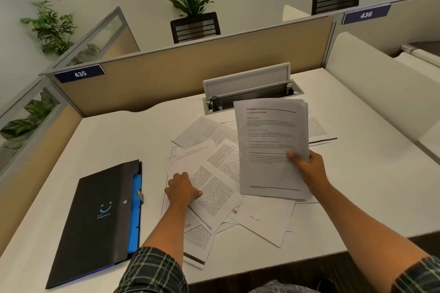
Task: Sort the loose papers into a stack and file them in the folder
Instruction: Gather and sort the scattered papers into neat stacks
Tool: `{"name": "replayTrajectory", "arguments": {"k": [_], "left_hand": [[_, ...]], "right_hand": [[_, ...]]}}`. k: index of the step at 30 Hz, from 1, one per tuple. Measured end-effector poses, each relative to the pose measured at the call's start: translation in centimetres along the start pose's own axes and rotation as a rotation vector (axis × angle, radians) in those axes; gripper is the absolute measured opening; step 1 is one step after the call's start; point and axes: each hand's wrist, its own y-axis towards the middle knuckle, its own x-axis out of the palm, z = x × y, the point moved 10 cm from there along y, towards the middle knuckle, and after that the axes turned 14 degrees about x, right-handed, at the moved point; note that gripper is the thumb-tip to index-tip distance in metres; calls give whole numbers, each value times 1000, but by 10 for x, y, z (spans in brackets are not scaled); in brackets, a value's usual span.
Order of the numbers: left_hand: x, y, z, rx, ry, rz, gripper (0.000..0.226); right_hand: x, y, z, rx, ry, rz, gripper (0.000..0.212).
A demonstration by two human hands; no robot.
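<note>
Checked sleeves nearest us, then our two hands gathering papers on the desk [71, 173].

From the head view, our right hand [307, 166] grips the gathered stack [271, 147] by its right edge, thumb on the front page, holding it tilted up above the loose sheets [214, 185]. Our left hand [183, 190] lies on a printed sheet, fingers bent at its edge, though we cannot tell whether it pinches the sheet or only presses it. We judge it best to lift that sheet alone, slide it behind the stack and square the edges. Left of the papers, the closed black folder [100, 216] lies untouched.
</note>
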Motion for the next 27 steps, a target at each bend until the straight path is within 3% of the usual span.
{"name": "replayTrajectory", "arguments": {"k": [4,8,11,14,20,22,27], "left_hand": [[-3,3,1,-32,-2,-23,79],[-6,7,4,6,-101,-16,37],[-17,7,3,29,-349,130,14],[-34,5,-5,7,-561,314,11],[-41,3,-17,-120,-1172,547,28],[-43,5,-11,-124,-1324,560,22],[-48,18,37,59,-1365,405,6]], "right_hand": [[-3,-1,0,-5,-7,-3,30],[-8,1,-1,-3,-32,10,29],[-11,3,-1,3,-45,26,31],[-14,5,0,11,-38,48,31],[-14,6,4,31,-5,79,27],[-12,6,6,33,4,83,28],[2,2,13,75,21,49,34]]}}
